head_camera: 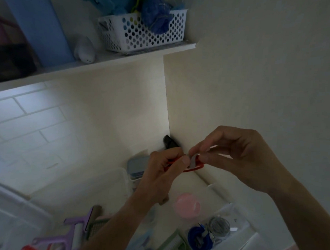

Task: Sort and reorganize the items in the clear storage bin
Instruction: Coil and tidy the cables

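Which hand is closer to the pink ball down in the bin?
Left. The left hand is up and to the left of the pink ball, with its wrist beside it; the right hand is higher and farther right.

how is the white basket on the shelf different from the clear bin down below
The white basket is opaque with round holes all over its walls; the clear bin has see-through, solid walls. The basket sits up on the shelf, above both hands; the bin lies below them at the bottom of the view. The basket holds blue, fluffy-looking things; the bin holds small items such as a blue cord. Both are open-topped plastic containers.
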The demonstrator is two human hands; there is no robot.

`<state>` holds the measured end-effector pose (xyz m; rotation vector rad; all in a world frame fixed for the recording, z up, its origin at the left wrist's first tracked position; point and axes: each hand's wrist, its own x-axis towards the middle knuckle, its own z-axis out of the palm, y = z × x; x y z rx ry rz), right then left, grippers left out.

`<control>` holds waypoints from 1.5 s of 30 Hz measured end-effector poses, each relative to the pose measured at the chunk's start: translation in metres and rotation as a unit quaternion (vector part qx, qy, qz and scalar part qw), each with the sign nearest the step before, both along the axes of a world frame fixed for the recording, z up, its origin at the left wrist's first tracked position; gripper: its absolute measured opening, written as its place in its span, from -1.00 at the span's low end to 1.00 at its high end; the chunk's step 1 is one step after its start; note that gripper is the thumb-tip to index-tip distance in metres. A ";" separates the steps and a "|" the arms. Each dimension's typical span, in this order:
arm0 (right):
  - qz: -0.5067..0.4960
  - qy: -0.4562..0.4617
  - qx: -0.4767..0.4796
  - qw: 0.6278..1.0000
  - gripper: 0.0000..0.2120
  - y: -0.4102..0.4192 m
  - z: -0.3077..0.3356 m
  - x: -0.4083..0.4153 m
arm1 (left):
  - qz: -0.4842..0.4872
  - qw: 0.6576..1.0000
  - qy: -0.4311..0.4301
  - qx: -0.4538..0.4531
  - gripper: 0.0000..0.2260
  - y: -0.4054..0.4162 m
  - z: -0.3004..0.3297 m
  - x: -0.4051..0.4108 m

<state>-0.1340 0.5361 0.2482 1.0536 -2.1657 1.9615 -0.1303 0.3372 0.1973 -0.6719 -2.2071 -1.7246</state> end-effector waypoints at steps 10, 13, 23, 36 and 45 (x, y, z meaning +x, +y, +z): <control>-0.043 0.111 0.087 0.989 -0.95 0.004 0.005 0.019 | 0.043 0.999 0.024 -0.024 -0.71 -0.001 -0.004 -0.004; -0.063 0.099 0.048 0.992 -0.94 -0.001 0.010 0.011 | -0.003 0.999 0.029 -0.024 -0.67 -0.001 -0.001 -0.002; -0.092 0.110 0.076 0.987 -0.93 -0.013 0.006 0.012 | 0.015 0.999 0.028 -0.020 -0.78 -0.008 0.013 0.000; -0.048 0.115 0.038 0.991 -0.42 -0.011 -0.008 0.011 | 0.062 0.998 0.020 -0.012 -0.72 -0.004 0.012 0.002; -0.168 0.340 0.105 0.919 -0.88 -0.014 -0.020 0.007 | 0.046 0.999 0.008 0.010 -0.67 0.003 0.015 0.004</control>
